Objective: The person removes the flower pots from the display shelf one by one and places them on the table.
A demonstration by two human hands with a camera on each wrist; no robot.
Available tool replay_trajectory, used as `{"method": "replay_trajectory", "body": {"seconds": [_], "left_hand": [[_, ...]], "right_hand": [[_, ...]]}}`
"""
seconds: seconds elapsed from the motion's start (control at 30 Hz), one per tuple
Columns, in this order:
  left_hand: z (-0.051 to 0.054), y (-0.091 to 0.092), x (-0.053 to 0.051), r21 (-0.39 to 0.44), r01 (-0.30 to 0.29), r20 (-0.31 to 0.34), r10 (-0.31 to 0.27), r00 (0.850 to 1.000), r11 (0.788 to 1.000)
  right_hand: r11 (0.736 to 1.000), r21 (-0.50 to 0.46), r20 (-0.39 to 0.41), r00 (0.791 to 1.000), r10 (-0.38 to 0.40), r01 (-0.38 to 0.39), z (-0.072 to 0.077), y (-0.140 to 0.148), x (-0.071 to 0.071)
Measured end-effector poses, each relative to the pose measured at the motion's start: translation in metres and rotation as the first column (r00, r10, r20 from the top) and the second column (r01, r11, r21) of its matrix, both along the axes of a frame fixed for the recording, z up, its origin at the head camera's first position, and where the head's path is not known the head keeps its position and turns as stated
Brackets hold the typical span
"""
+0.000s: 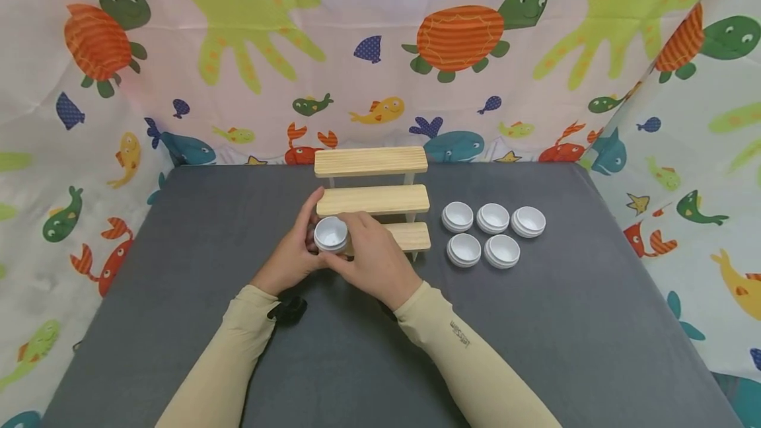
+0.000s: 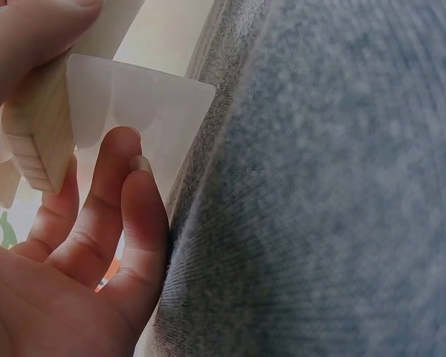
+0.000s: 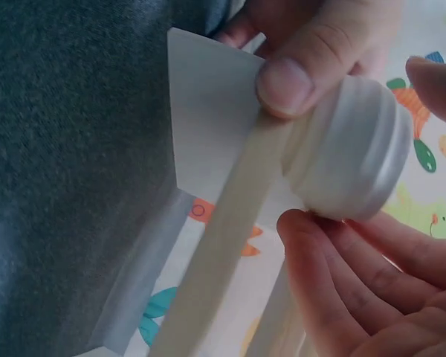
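Note:
A small stack of white bowls [image 1: 330, 233] sits at the left end of the lowest board [image 1: 411, 236] of a three-tier wooden display stand [image 1: 372, 200]. My right hand [image 1: 380, 259] holds the bowls, fingers and thumb on opposite sides; ridged rims [image 3: 357, 149] show in the right wrist view. My left hand [image 1: 291, 259] grips the left end of the stand. Its thumb [image 3: 290, 85] presses on the board's edge, while its fingers [image 2: 97, 216] curl near the translucent white leg [image 2: 160, 108]. Part of the lowest board is hidden by my hands.
Several more stacks of white bowls [image 1: 502, 251] stand in two rows to the right of the stand. A grey cloth [image 1: 565, 322] covers the table. Behind and at the sides hangs a sea-animal print curtain [image 1: 368, 12].

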State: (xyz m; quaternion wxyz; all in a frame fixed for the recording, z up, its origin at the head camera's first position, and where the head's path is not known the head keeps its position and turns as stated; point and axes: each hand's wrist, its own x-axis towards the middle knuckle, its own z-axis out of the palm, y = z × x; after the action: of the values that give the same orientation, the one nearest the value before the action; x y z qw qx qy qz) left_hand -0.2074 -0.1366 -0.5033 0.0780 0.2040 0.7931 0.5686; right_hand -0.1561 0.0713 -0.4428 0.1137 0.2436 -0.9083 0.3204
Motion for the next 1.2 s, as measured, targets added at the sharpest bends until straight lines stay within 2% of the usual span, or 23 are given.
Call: {"method": "replay_trajectory", "body": {"seconds": [0.13,0.4,0.57,0.9,1.2], "left_hand": [[0.003,0.000,0.001,-0.010,-0.010,-0.003,0.010,1.000,1.000],[0.001,-0.001,0.000,-0.025,-0.008,-0.004,0.008,1.000,1.000],[0.002,0.000,0.001,-0.003,-0.005,0.024,0.005,1.000,1.000],[-0.001,0.002,0.000,0.025,0.009,0.031,-0.010,0.999,1.000],[-0.004,0.000,-0.002,0.004,-0.001,0.017,0.001,1.000,1.000]], "right_hand": [[1.000,0.011,0.005,1.000,-0.009,0.009,-0.003,-0.003,-0.001],[1.000,0.010,0.031,0.999,-0.014,0.014,-0.003,-0.003,-0.003],[1.000,0.000,0.050,0.999,-0.021,0.021,-0.003,0.000,-0.002],[0.999,0.011,0.046,0.998,-0.037,0.037,-0.001,0.013,0.002],[0.998,0.031,0.020,0.998,-0.064,0.063,0.007,0.034,0.009]]}}
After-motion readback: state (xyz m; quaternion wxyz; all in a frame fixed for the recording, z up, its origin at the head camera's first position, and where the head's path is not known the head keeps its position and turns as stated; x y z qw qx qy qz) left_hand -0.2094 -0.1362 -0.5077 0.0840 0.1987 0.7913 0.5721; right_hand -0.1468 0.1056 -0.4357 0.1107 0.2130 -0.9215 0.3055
